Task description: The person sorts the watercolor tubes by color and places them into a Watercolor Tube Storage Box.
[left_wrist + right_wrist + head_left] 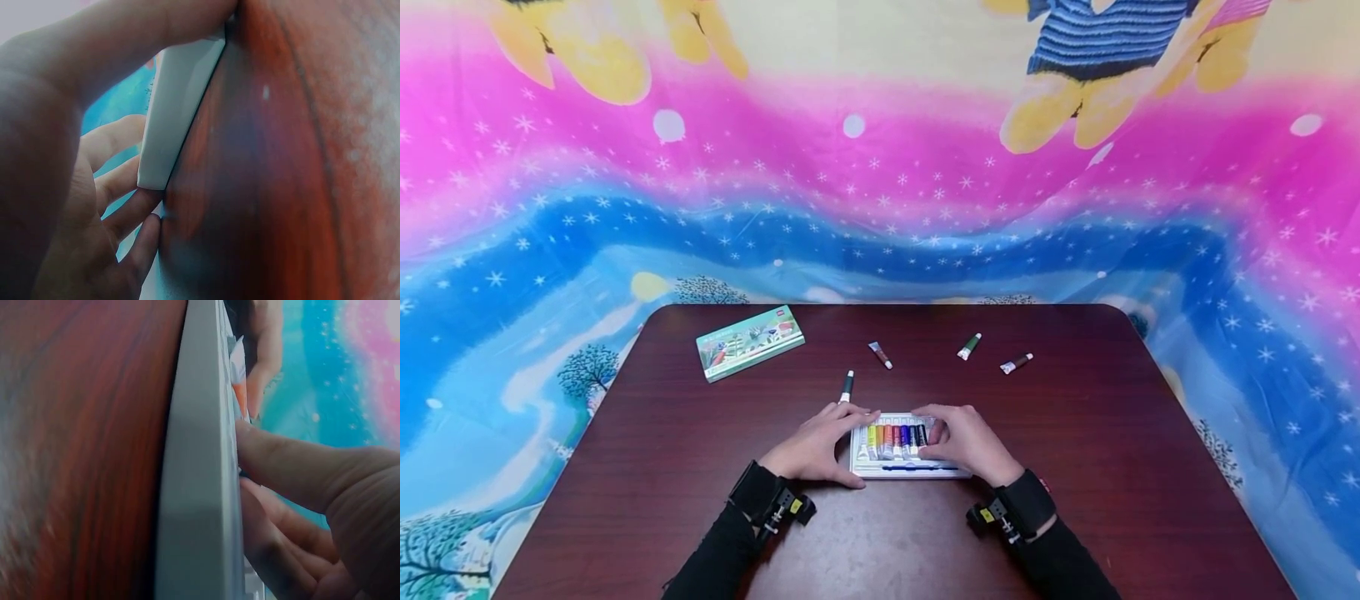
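A white tray (857, 468) of paint tubes lies on the table before me, a thin blue brush (917, 468) along its near side. My left hand (812, 442) grips the tray's left end, thumb at the near corner and fingers at the far edge. The left wrist view shows the tray's white side wall (178, 112) between thumb and fingers. Over the tray's right end, my right hand (966, 437) has its thumb and curled fingers at the last paint tubes (922, 435), pinching one that the fingers mostly hide. In the right wrist view the thumb (281, 459) reaches over the tray's rim.
A green paint box (750, 342) lies at the back left. Loose tubes lie beyond the tray: a dark one (847, 387) by my left fingers, a reddish-brown one (880, 356), a green one (970, 346) and a brown one (1017, 363). A patterned cloth hangs behind the table.
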Demonstrator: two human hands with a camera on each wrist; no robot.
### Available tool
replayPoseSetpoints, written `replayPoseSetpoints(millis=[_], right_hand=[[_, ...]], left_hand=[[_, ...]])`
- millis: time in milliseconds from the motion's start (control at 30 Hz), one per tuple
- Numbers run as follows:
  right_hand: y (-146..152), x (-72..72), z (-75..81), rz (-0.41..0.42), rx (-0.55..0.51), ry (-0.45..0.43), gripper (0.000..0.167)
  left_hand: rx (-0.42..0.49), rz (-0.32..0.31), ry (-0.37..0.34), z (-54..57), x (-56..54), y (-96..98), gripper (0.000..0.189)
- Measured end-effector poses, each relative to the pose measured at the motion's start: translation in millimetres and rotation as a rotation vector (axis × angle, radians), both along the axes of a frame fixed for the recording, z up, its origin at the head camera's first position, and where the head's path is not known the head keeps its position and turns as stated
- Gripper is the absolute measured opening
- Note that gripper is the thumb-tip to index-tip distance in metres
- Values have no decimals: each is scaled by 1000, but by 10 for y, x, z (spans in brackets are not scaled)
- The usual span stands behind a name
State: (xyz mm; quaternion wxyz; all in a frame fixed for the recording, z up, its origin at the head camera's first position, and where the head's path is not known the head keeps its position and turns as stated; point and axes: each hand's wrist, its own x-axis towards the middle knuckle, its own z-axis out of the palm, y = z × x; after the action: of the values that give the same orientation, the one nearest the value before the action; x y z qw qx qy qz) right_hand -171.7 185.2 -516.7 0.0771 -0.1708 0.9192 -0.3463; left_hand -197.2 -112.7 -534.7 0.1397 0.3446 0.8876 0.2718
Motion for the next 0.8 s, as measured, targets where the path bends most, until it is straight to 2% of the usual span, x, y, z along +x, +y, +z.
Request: replayPoseSetpoints(millis=[100,267,667,800], right_hand=[[41,-9,6,61,16,-9,48],[85,-27,6,116,23,-24,46],[108,-50,-53,126,51,69,47],[118,-61,-66,133,44,73,47]], left_hand=[[1,-2,-5,11,5,3,104],[-6,-2,-3,26,8,8,104],[-8,0,8,8,-5,1,103],[-6,3,6,9,-2,1,103]])
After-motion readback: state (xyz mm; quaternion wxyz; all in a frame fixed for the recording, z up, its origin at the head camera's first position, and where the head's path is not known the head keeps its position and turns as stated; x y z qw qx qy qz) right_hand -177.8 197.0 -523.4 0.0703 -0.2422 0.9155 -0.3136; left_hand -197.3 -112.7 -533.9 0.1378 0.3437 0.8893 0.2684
